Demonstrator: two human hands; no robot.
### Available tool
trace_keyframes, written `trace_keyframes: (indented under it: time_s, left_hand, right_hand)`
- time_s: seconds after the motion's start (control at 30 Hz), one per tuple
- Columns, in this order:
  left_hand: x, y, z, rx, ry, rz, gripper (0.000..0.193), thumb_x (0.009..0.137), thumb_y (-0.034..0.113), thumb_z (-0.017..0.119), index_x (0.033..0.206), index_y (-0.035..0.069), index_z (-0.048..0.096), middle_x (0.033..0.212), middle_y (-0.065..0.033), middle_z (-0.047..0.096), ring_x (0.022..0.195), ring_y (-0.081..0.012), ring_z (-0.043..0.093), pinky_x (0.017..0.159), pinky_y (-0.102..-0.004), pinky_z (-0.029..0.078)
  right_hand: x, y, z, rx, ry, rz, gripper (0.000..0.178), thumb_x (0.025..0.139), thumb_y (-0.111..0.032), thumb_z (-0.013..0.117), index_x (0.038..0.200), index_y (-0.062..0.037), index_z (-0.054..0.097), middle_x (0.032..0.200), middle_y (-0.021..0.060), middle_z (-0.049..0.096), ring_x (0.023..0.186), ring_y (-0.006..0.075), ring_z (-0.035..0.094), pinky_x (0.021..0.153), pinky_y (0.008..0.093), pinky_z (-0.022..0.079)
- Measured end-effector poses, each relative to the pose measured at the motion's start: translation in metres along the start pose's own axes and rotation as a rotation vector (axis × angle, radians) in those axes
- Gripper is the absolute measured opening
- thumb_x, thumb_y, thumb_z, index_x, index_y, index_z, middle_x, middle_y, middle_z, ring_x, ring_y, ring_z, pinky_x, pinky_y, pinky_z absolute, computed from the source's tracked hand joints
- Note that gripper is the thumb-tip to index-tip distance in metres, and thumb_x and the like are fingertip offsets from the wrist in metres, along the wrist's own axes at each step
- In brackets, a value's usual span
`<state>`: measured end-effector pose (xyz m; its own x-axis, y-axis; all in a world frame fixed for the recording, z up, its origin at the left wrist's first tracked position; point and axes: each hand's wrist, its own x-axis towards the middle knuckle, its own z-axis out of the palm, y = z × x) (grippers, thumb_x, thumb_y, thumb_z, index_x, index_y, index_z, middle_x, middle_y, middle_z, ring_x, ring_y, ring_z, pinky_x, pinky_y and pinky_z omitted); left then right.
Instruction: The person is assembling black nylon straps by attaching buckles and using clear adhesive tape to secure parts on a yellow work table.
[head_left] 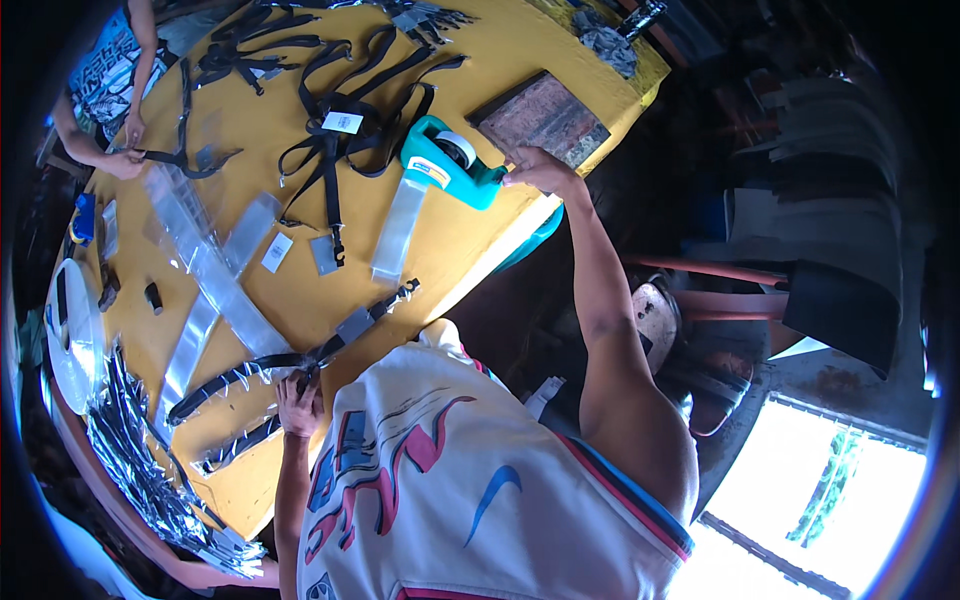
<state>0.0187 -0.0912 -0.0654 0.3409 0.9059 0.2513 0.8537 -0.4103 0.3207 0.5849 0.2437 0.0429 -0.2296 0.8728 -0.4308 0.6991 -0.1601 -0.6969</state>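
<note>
Near the table edge by my body, my left hand [298, 403] is closed on a black webbing strap [240, 380] with a plastic buckle and a small card on it. My right arm reaches forward, and my right hand [540, 168] has its fingers drawn together at the front end of a teal tape dispenser [475, 190]. A white-cored tape roll [456, 150] sits in the dispenser. What the right fingertips pinch there is too small to make out. Clear plastic sleeves [400, 230] lie just beside the dispenser.
Black straps [345, 130] lie tangled across the yellow table [330, 510]. Long clear plastic sleeves [215, 280] cross at the left, near a bundle of wrapped straps [150, 480]. A worn brown board [545, 115] lies at the right edge. Another person's hands [125, 155] work a strap at far left.
</note>
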Motion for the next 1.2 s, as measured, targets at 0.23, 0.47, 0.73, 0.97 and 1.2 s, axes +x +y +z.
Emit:
trace_keyframes:
  time_s: [0.23,0.47,0.73,0.97,1.2]
  left_hand:
    - [0.001,-0.001,0.000,-0.005,0.003,0.019,0.046,0.083,0.013,0.065,0.128,0.018,0.064,0.114,-0.0113,0.054,0.098,-0.0316,0.054,0.083,-0.0467,0.044]
    - [-0.003,-0.002,0.002,0.014,-0.027,-0.007,0.046,0.083,0.013,0.064,0.128,0.018,0.064,0.115,-0.0127,0.054,0.099,-0.0334,0.054,0.084,-0.0476,0.044]
    - [-0.002,-0.003,0.002,-0.008,-0.035,0.004,0.048,0.080,0.011,0.061,0.127,0.017,0.065,0.115,-0.0141,0.053,0.100,-0.0347,0.054,0.085,-0.0486,0.045]
    - [0.008,-0.005,0.001,0.004,0.001,0.021,0.046,0.081,0.012,0.061,0.126,0.015,0.065,0.114,-0.0150,0.052,0.100,-0.0357,0.053,0.086,-0.0488,0.045]
    - [-0.001,0.000,-0.005,0.002,-0.025,0.009,0.046,0.079,0.013,0.065,0.125,0.016,0.066,0.115,-0.0134,0.053,0.101,-0.0348,0.054,0.084,-0.0482,0.045]
  right_hand:
    - [0.003,0.023,0.006,0.083,0.013,-0.069,0.050,0.087,-0.014,0.075,0.127,0.0030,0.051,0.105,0.0120,0.070,0.100,0.0164,0.066,0.087,0.0282,0.048]
    - [-0.013,0.009,0.023,-0.003,0.185,-0.150,0.052,0.085,-0.017,0.076,0.127,0.0014,0.050,0.112,0.0164,0.066,0.106,0.0240,0.065,0.090,0.0363,0.050]
    - [-0.032,0.004,0.053,-0.149,0.526,-0.141,0.046,0.088,-0.020,0.071,0.125,-0.0052,0.048,0.118,0.0162,0.067,0.102,0.0320,0.069,0.089,0.0431,0.053]
    - [-0.049,0.025,0.084,-0.354,0.407,0.140,0.049,0.088,-0.027,0.068,0.130,-0.0111,0.050,0.101,0.0084,0.074,0.098,0.0332,0.069,0.089,0.0451,0.052]
    - [-0.094,-0.060,0.148,1.081,0.348,-0.011,0.024,0.091,-0.011,0.071,0.112,0.0001,0.069,0.094,0.0031,0.074,0.063,0.0047,0.052,0.061,0.0193,0.043]
